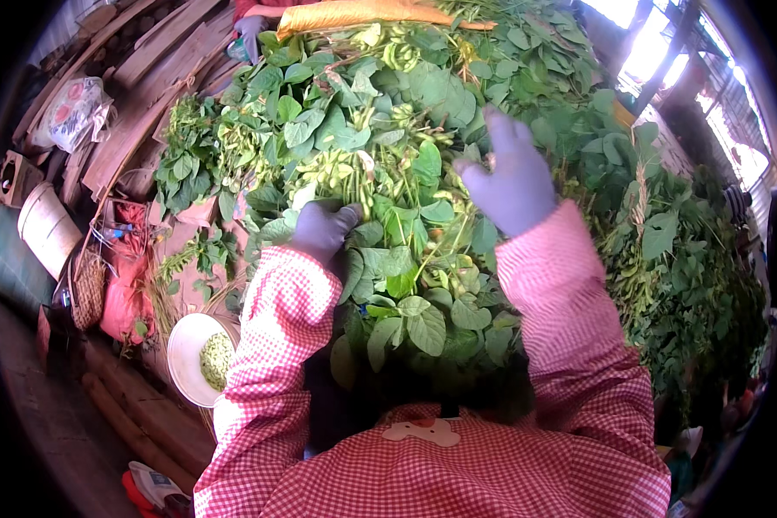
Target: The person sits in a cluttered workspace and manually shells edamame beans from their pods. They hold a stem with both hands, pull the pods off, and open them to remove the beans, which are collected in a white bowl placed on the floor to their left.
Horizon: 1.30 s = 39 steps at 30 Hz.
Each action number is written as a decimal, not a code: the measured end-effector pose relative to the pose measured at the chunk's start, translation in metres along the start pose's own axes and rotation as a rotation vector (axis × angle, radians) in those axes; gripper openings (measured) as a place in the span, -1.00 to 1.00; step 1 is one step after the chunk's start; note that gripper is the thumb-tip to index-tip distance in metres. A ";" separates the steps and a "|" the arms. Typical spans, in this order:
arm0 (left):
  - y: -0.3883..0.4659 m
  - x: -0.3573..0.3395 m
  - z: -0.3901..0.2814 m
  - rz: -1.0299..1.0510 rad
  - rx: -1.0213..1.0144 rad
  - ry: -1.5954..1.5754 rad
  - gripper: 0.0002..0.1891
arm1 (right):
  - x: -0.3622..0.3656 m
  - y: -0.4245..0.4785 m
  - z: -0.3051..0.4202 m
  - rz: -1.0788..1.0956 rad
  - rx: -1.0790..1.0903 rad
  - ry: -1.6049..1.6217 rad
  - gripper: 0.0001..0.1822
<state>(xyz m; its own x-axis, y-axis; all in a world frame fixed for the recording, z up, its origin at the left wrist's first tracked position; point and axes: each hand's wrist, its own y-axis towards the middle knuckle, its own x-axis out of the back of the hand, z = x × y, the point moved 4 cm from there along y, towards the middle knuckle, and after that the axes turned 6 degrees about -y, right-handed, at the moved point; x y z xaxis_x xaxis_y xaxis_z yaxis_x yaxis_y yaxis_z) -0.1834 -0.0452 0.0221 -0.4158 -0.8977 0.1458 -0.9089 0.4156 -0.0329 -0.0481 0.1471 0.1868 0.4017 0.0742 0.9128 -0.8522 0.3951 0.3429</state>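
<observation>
My left hand [327, 228], in a grey-purple glove, is curled around part of a soybean plant [405, 256] with green leaves and pods. Its fingertips are hidden among the foliage. My right hand [513, 171], gloved alike and slightly blurred, hovers over the plants with thumb and fingers apart. Nothing shows in its grasp. Between the hands lie clusters of soybean pods [327, 169] on their stems. Leafy plants fall over the near edge of the heap, towards my lap.
A white bucket [184, 359] of shelled green beans stands by my left sleeve. More soybean plants [673, 259] are piled at right. Wooden boards [149, 61], a tilted white pail [48, 223] and a red bag [126, 301] lie left. Another person's gloved hand [251, 35] is beside an orange sack [375, 14].
</observation>
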 end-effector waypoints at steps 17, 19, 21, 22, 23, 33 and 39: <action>-0.094 -0.023 -0.003 -0.090 -0.244 -0.343 -0.93 | -0.022 -0.055 0.019 -0.057 0.305 0.935 -0.64; -0.092 -0.024 0.010 0.062 -0.319 -0.047 -0.92 | -0.018 -0.034 0.023 0.039 0.187 0.883 -0.47; -0.091 -0.031 0.009 0.084 -0.410 -0.213 -0.92 | -0.022 -0.022 0.032 0.097 0.302 0.801 -0.25; -0.093 -0.030 0.015 0.055 -0.465 -0.096 -0.93 | -0.019 -0.022 0.040 0.124 0.359 0.760 -0.21; -0.094 -0.028 0.010 0.038 -0.582 0.061 -0.95 | -0.015 -0.021 0.051 0.151 0.416 0.719 -0.17; -0.106 -0.037 -0.002 0.028 -0.766 0.239 -0.83 | -0.011 -0.040 0.059 0.457 0.483 0.694 -0.86; -0.129 -0.032 -0.003 -0.044 -0.325 -0.264 -0.76 | 0.017 -0.093 -0.020 -0.246 0.351 0.918 -0.91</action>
<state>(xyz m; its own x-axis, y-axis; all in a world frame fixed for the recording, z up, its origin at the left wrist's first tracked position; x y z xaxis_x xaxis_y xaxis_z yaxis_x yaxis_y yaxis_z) -0.0532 -0.0698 0.0243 -0.4088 -0.9047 -0.1198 -0.8865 0.3624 0.2879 0.0450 0.1294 0.1658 0.5563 0.7606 0.3348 -0.7018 0.2143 0.6794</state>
